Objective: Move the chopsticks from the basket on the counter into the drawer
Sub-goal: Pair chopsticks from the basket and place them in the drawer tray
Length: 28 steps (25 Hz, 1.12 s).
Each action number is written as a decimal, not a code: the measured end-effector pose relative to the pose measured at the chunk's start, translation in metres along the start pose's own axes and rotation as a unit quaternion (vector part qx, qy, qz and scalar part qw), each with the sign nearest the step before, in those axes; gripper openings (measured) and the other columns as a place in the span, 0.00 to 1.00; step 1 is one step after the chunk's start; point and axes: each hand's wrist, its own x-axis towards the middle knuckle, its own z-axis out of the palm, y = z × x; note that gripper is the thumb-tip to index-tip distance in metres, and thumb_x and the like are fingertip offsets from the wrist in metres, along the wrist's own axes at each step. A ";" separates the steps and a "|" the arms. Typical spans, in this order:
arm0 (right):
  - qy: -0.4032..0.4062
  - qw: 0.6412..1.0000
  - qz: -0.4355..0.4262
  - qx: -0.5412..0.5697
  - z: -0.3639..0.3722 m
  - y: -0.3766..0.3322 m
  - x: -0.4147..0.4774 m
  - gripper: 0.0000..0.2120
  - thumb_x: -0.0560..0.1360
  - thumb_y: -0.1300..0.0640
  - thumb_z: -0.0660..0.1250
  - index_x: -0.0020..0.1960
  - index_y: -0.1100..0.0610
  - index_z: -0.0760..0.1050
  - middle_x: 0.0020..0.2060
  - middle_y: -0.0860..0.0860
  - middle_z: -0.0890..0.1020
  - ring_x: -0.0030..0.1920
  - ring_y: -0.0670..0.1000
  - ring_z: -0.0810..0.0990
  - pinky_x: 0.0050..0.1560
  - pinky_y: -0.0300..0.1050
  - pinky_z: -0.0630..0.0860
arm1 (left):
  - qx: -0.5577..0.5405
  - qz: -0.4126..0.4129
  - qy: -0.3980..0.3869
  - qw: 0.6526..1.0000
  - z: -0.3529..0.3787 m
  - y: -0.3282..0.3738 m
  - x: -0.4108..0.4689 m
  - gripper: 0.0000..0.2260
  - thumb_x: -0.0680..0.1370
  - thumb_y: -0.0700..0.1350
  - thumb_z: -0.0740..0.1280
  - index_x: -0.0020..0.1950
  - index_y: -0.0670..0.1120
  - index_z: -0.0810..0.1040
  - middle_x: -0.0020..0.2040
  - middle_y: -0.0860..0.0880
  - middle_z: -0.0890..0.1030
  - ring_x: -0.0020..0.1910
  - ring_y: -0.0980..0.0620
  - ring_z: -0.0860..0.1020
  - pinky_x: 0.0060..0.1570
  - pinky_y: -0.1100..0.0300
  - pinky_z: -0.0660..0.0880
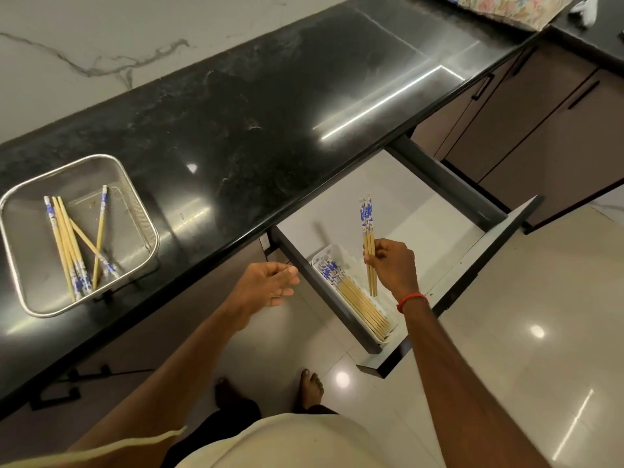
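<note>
A steel mesh basket (141, 211) stands on the black counter at the left, with several bamboo chopsticks (69, 244) with blue-and-white ends lying loose in it. The drawer (472, 211) under the counter is pulled out. In its front left corner a white tray (319, 260) holds several more chopsticks (358, 297) side by side. My right hand (393, 265) is shut on a pair of chopsticks (367, 217), held nearly upright above the drawer, just right of the tray. My left hand (268, 285) hangs open and empty in front of the counter edge, left of the drawer.
The black counter (256, 123) runs diagonally from lower left to upper right. A floral cloth (506, 6) lies at its far end. Closed cabinet doors (526, 130) stand right of the drawer. My bare feet (309, 386) are on the glossy tiled floor below.
</note>
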 end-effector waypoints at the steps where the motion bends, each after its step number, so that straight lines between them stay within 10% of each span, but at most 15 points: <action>1: -0.003 1.000 -0.005 -0.030 0.004 0.008 0.000 0.06 0.73 0.61 0.75 0.50 0.59 0.84 0.42 0.54 0.87 0.41 0.52 0.84 0.53 0.47 0.81 | 0.001 -0.001 0.003 1.000 0.001 -0.002 0.000 0.08 0.79 0.53 0.69 0.52 0.51 0.83 0.45 0.55 0.89 0.47 0.54 0.87 0.43 0.60 0.81; 14: -0.098 0.915 -0.048 -0.388 0.055 0.051 -0.003 0.09 0.80 0.58 0.63 0.56 0.59 0.78 0.47 0.57 0.83 0.46 0.58 0.82 0.44 0.48 0.77 | 0.003 -0.042 0.032 0.999 0.001 -0.010 -0.015 0.13 0.80 0.53 0.69 0.59 0.47 0.82 0.53 0.50 0.87 0.51 0.50 0.86 0.52 0.54 0.80; 28: -0.109 0.884 -0.061 -0.450 0.069 0.058 0.002 0.08 0.79 0.55 0.66 0.55 0.57 0.79 0.45 0.54 0.84 0.46 0.57 0.84 0.46 0.50 0.80 | 0.021 -0.060 0.032 0.997 -0.003 -0.018 -0.014 0.13 0.79 0.54 0.68 0.58 0.47 0.82 0.51 0.51 0.88 0.50 0.52 0.86 0.48 0.58 0.80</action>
